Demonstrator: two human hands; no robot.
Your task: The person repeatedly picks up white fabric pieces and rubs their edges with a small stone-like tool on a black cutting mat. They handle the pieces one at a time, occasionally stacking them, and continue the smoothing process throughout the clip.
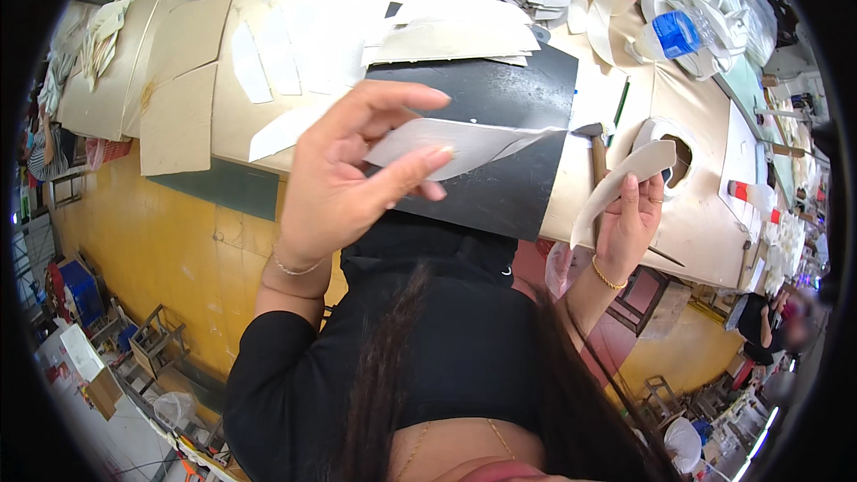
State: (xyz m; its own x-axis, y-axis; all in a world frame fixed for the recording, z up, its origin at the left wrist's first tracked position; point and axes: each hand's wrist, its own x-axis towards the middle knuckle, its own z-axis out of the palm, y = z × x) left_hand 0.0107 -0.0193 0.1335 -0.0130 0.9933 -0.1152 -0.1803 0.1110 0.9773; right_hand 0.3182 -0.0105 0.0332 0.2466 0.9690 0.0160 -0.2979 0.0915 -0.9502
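Long dark hair (573, 361) hangs closest to my head camera. Beyond it, my left hand (344, 161) pinches a pale pointed sheet (478, 143) above the black board (509, 201) on the table's (705, 223) near edge. My right hand (632, 219) grips a curved cream strip (636, 163) over that edge, beside the hammer (599, 159). I judge the work midway: both pieces are apart, not yet joined; a pale stack (455, 36) lies toward the board's far edge, finished or not, I cannot tell.
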